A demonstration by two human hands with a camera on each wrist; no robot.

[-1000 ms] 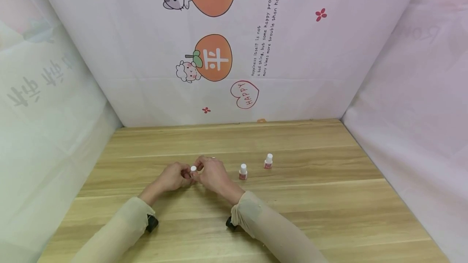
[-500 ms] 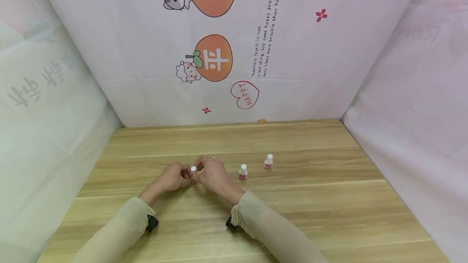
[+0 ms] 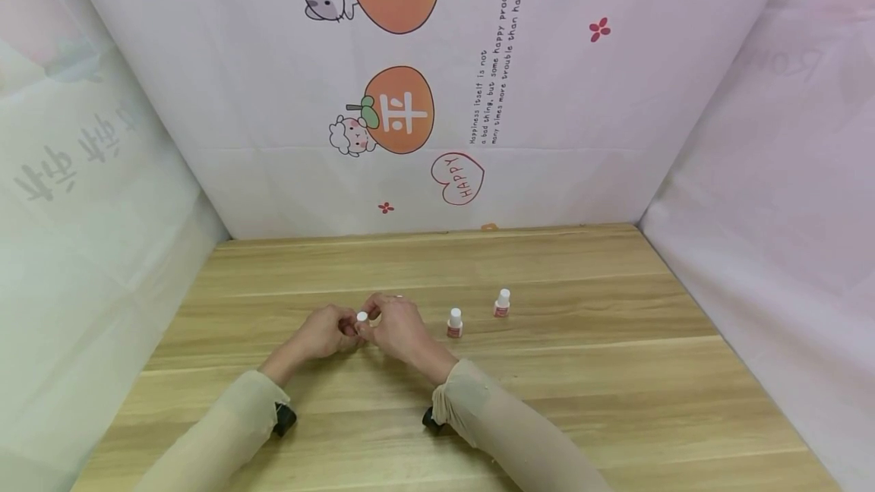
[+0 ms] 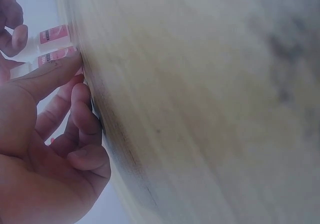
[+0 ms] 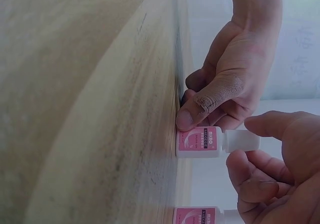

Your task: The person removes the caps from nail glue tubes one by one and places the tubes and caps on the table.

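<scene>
two hands [image 3: 326,331] [image 3: 399,330] unmoved, gripping one glue bottle [image 5: 214,143], two bottles [image 3: 454,323] [image 3: 502,303] at right

Head camera looking forward and down from above wood-grain table [image 3: 615,370], wrist cameras close, low, turned sideways, both sharing left hand [image 3: 320,331] and right hand [image 3: 398,328]

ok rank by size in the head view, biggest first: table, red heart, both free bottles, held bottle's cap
1. Table
2. Heart
3. Near free bottle, far free bottle: too alike to rank
4. Held bottle's cap
</scene>
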